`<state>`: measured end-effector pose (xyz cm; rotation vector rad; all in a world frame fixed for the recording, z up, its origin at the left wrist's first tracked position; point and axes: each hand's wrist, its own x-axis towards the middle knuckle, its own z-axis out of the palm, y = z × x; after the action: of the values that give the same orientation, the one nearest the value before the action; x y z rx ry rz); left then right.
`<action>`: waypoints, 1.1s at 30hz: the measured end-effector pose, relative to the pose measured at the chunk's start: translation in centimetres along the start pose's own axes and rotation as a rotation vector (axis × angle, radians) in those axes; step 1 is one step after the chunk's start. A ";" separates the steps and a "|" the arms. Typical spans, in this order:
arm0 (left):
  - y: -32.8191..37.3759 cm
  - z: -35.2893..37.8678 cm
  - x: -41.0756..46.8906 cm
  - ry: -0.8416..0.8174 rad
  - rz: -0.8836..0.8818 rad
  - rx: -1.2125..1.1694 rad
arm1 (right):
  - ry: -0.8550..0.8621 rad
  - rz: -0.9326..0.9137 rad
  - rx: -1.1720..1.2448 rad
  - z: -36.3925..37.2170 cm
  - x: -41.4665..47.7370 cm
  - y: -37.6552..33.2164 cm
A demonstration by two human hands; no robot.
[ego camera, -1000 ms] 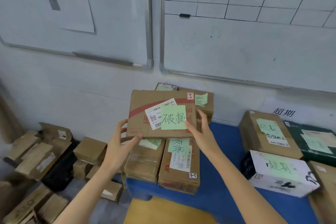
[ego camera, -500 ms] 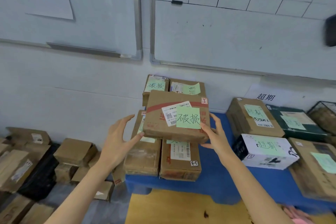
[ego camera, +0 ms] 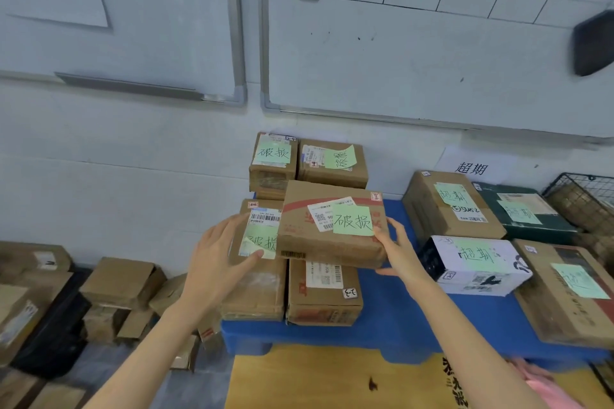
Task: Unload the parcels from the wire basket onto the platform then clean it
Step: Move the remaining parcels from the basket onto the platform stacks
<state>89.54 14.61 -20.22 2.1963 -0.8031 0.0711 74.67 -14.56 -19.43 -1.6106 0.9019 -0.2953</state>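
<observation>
We reach both arms forward, hands level.
Our left hand [ego camera: 219,259] is spread wide, fingers straight, thumb pointing toward the other hand. Our right hand [ego camera: 400,251] clasps the end of a parcel [ego camera: 332,226], thumb on top, fingers behind and beneath it. Both forearms are bare.

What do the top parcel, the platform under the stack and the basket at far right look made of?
The top parcel: brown cardboard, matte, creased edges, paper labels stuck on. The platform: probably moulded plastic, blue, smooth, with a rounded edge. The basket: dark metal wire in an open grid; coating unclear.
</observation>
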 end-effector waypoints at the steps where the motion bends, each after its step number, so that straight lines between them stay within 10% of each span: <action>1: 0.1 0.0 0.1 -0.002 0.003 0.006 | 0.003 0.009 -0.004 0.0 0.3 -0.1; 33: 0.2 1.9 5.0 -0.043 0.089 0.115 | 0.085 -0.100 -0.164 -1.6 4.2 -2.2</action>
<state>93.05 10.62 -19.93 2.2755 -0.9419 0.1178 77.26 -18.63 -18.11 -1.8093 0.9309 -0.3703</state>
